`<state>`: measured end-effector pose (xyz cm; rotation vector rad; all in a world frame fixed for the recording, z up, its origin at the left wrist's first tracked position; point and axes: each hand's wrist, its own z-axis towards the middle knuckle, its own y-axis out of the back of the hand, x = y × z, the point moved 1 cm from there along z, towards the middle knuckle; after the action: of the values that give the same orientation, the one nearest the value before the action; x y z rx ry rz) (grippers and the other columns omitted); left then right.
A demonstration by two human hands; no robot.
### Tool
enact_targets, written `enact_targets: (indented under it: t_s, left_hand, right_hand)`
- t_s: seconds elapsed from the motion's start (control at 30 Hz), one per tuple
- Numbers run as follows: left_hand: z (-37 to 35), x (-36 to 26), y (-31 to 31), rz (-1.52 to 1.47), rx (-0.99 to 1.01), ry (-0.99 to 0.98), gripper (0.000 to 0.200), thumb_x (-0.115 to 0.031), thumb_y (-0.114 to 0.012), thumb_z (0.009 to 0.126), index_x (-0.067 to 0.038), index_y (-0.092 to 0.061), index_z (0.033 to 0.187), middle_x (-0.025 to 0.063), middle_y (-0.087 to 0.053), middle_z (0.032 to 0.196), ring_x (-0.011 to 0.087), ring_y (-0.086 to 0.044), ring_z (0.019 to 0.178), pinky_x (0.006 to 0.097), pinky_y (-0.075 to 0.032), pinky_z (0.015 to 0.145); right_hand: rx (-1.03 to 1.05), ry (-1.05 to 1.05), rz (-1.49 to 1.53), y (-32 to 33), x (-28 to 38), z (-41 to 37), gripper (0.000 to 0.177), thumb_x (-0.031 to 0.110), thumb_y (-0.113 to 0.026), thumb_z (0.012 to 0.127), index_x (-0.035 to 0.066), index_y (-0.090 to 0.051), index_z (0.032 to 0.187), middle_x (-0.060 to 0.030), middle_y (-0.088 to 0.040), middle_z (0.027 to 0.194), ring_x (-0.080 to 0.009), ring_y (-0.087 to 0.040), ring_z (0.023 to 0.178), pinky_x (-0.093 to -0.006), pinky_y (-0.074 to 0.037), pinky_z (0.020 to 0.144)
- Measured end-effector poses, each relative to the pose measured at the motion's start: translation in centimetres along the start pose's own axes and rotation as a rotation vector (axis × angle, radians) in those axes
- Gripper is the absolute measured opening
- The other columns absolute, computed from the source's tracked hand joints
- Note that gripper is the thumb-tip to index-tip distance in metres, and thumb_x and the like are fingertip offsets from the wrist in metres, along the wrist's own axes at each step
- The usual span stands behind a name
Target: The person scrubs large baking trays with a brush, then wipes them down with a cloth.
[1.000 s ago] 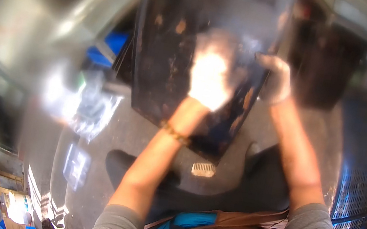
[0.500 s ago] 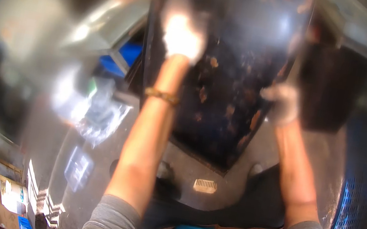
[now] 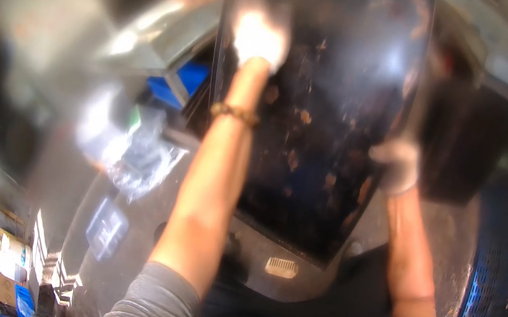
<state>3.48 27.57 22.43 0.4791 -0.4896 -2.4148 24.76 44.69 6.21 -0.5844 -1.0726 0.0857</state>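
Note:
A large dark metal panel (image 3: 325, 103) with a glossy, scuffed face and rust-coloured patches fills the space before me. My left hand (image 3: 259, 38), in a white glove, is over the panel's face towards its far left side. Glare and blur hide its fingers. Along the panel's right edge, my right hand (image 3: 397, 165) is closed in a pale glove, thumb laid over the edge and fingers wrapped out of sight. The panel's near corner points towards my legs.
On the left lie crumpled clear plastic (image 3: 149, 157) and a clear plastic container (image 3: 107, 228). A small cream slotted piece (image 3: 282, 268) is below the panel. A blue mesh crate (image 3: 483, 287) stands at right, with a dark box-like thing (image 3: 454, 139) behind.
The panel has shifted slightly right and nearer in view, and its near corner sits lower. My right hand is a little lower too. The surroundings also shift slightly with my head.

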Motion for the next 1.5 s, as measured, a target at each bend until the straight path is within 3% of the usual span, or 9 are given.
enact_targets:
  t_s: [0.2,0.4,0.57,0.77,0.87,1.13,1.2,1.33,1.5]
  left_hand:
    - [-6.0,-11.0,-1.7,-0.082,0.222,-0.621,0.063,-0.032,-0.081,0.075,-0.003,-0.059,0.127,0.0188,-0.053,0.139,0.0373,-0.047,0.133,0.0478,-0.037,0.114]
    - [0.7,0.5,-1.0,0.058,0.111,-0.281,0.055,-0.033,-0.061,0.094,-0.003,-0.051,0.140,0.0220,-0.047,0.149,0.0393,-0.041,0.141,0.0479,-0.032,0.118]
    - [-11.4,7.4,0.1,0.180,0.116,-0.193,0.061,-0.025,-0.055,0.098,0.005,-0.038,0.148,0.0301,-0.036,0.155,0.0450,-0.030,0.146,0.0512,-0.023,0.121]
    - [-36.4,-1.7,3.3,-0.148,0.573,0.157,0.088,-0.023,-0.069,0.088,0.010,-0.020,0.154,0.0348,-0.006,0.163,0.0476,-0.008,0.153,0.0479,-0.016,0.125]
    - [-36.3,-6.2,3.7,-0.357,0.701,0.188,0.105,-0.030,-0.076,0.085,0.007,-0.009,0.158,0.0334,0.000,0.163,0.0478,-0.008,0.153,0.0457,-0.024,0.123]
    - [-28.7,-14.3,4.1,-0.211,0.606,0.135,0.107,-0.018,-0.077,0.077,0.008,-0.010,0.157,0.0338,-0.012,0.162,0.0458,-0.010,0.153,0.0435,-0.021,0.124]
    - [-28.4,-13.2,3.2,-0.135,0.310,0.070,0.093,-0.016,-0.074,0.081,0.006,-0.023,0.155,0.0318,-0.035,0.155,0.0420,-0.037,0.145,0.0420,-0.032,0.119]
    - [-27.2,-7.6,2.2,-0.089,0.456,0.313,0.051,-0.008,-0.071,0.086,0.002,-0.059,0.135,0.0178,-0.074,0.113,0.0254,-0.073,0.099,0.0355,-0.056,0.093]
    - [-23.9,-0.7,6.2,-0.767,0.549,0.652,0.039,0.010,-0.069,0.078,0.005,-0.065,0.117,0.0101,-0.073,0.101,0.0202,-0.070,0.087,0.0307,-0.057,0.081]
  right_hand:
    - [-0.042,0.002,0.080,0.6,-0.9,1.1,0.042,0.002,-0.059,0.074,-0.001,-0.064,0.115,-0.0076,-0.071,0.082,-0.0143,-0.067,0.065,-0.0247,-0.056,0.062]
    - [-0.131,-0.032,0.211,-3.9,3.7,-1.4,0.035,0.007,-0.062,0.070,-0.004,-0.071,0.103,-0.0143,-0.069,0.107,-0.0265,-0.066,0.099,-0.0362,-0.054,0.088]
    - [-0.060,-0.074,0.069,3.7,-2.7,1.2,0.018,0.013,-0.061,0.082,-0.002,-0.070,0.079,-0.0101,-0.068,0.076,-0.0179,-0.066,0.071,-0.0289,-0.053,0.069]
    - [0.016,0.081,-0.114,0.6,-3.0,-0.3,0.011,0.007,-0.066,0.075,-0.001,-0.073,0.071,-0.0083,-0.070,0.067,-0.0172,-0.067,0.064,-0.0280,-0.052,0.066]
    - [0.073,-0.015,-0.084,-0.5,-2.3,-0.2,0.010,0.004,-0.068,0.074,-0.002,-0.073,0.080,-0.0088,-0.070,0.071,-0.0171,-0.067,0.067,-0.0285,-0.052,0.069]
    - [-0.184,0.597,-1.002,-2.2,-1.5,0.7,0.026,0.005,-0.062,0.070,-0.002,-0.072,0.093,-0.0058,-0.069,0.074,-0.0130,-0.061,0.071,-0.0299,-0.053,0.075]
    - [-0.303,0.416,-0.825,-3.5,-2.7,0.3,0.031,0.008,-0.062,0.070,-0.001,-0.071,0.099,-0.0073,-0.071,0.078,-0.0154,-0.064,0.074,-0.0318,-0.055,0.077]
    - [-0.510,0.216,-0.571,-9.2,-2.2,-1.9,0.045,0.016,-0.068,0.075,0.000,-0.065,0.116,-0.0127,-0.073,0.090,-0.0256,-0.069,0.080,-0.0358,-0.056,0.079]
    - [-0.096,0.704,-0.861,-10.8,-6.4,-0.6,0.067,0.038,-0.070,0.089,0.001,-0.050,0.142,-0.0253,-0.045,0.149,-0.0399,-0.040,0.143,-0.0462,-0.036,0.117]
